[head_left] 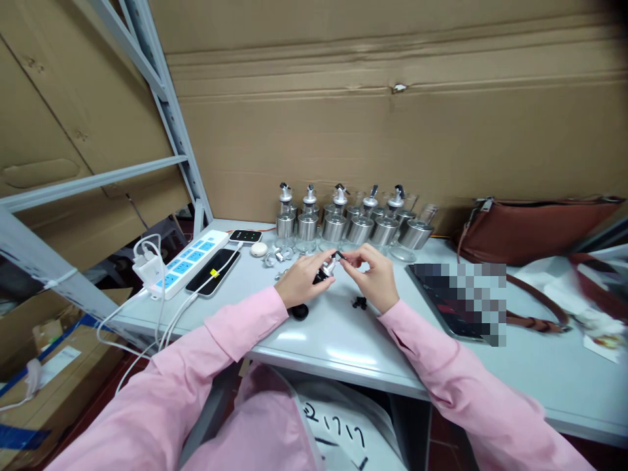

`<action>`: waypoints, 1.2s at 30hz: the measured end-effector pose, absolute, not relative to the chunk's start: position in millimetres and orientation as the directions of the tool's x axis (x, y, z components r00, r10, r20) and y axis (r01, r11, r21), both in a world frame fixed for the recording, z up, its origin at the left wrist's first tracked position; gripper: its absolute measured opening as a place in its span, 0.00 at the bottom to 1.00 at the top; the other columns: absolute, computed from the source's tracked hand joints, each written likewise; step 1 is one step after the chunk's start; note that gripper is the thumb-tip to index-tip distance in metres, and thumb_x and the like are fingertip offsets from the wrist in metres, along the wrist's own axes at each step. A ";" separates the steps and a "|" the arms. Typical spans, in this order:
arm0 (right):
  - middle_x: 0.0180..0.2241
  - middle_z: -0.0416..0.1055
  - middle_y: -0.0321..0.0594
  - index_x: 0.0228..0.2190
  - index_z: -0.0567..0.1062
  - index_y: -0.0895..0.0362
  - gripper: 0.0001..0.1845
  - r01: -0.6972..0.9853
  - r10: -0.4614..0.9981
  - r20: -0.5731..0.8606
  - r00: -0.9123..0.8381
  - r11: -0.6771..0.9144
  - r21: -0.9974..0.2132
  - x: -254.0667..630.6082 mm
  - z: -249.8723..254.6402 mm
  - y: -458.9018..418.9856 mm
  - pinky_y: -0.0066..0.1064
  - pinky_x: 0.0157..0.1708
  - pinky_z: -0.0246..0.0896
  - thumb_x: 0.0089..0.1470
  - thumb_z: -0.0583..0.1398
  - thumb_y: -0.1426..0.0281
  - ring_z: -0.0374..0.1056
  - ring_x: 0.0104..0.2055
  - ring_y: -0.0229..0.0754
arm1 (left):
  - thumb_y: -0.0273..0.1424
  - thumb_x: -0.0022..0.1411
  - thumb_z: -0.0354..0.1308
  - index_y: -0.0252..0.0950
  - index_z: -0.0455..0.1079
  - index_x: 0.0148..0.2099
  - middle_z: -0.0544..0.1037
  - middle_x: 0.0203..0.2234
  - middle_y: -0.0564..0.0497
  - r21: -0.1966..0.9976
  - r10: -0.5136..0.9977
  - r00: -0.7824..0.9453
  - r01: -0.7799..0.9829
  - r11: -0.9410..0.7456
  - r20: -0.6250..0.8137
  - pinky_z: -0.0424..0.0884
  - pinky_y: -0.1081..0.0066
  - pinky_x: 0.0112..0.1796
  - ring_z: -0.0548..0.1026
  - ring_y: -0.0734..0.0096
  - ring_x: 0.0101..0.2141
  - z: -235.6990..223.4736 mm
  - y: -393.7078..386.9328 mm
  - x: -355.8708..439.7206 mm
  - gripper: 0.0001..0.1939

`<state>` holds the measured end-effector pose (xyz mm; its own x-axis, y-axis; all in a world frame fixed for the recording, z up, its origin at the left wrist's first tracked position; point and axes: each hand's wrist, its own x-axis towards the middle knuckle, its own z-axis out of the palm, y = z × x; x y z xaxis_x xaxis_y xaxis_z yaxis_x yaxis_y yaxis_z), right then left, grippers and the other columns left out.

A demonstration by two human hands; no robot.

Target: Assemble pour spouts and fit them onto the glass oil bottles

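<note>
My left hand [300, 281] is closed around a bottle pourer [326, 269] with a silver collar and dark base, held just above the table. At its spout end, the thumb and fingers of my right hand [375, 277] pinch a small black flap cap [339, 255]. Whether the cap sits fully on the spout I cannot tell. Under my right hand lie small black pieces [360, 303]. A round black part [299, 312] rests beside my left wrist. Silver rings [279, 256] lie behind my left hand.
Glass-and-steel bottles [334, 229] stand in rows at the back, several with pourers. On the left are a power strip [192, 260], a phone [214, 272], white cables and a white round case [258, 249]. A large phone [436, 301] and brown bag [540, 229] lie right.
</note>
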<state>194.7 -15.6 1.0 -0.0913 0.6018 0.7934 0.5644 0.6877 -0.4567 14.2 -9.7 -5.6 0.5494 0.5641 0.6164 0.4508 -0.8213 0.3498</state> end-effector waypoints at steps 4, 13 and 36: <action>0.21 0.65 0.34 0.25 0.72 0.56 0.02 0.566 0.614 0.785 -0.084 0.678 -0.469 194.7 0.5 -15.8 0.28 0.25 0.59 0.49 0.60 0.74 0.61 0.23 0.35 | 0.30 0.59 0.55 0.33 0.55 0.59 0.73 0.46 0.43 0.346 0.552 0.550 0.438 -0.830 0.627 0.67 0.64 0.49 0.72 0.63 0.47 -6.0 -9.1 14.5 0.26; 0.25 0.69 0.38 0.29 0.72 0.57 0.03 0.549 0.636 0.758 -0.144 0.689 -0.474 193.2 -0.9 -16.6 0.30 0.27 0.62 0.53 0.58 0.72 0.64 0.26 0.37 | 0.25 0.57 0.52 0.34 0.57 0.57 0.74 0.43 0.45 0.332 0.566 0.534 0.475 -0.815 0.628 0.68 0.65 0.45 0.73 0.64 0.43 -1.7 -12.5 14.9 0.25; 0.29 0.71 0.40 0.23 0.67 0.55 0.09 0.388 0.621 0.759 -0.196 0.760 -0.521 189.6 2.2 -19.6 0.35 0.35 0.65 0.52 0.60 0.67 0.68 0.32 0.40 | 0.31 0.59 0.55 0.35 0.68 0.49 0.74 0.30 0.51 0.844 0.826 0.414 0.207 -0.495 0.383 0.69 0.73 0.34 0.74 0.73 0.30 5.6 -10.9 18.1 0.15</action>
<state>189.6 -19.6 2.2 -0.1962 0.6206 0.7592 0.3885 0.7601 -0.5209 18.1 -10.9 5.6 0.4136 0.8259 0.3833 0.2071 -0.4953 0.8437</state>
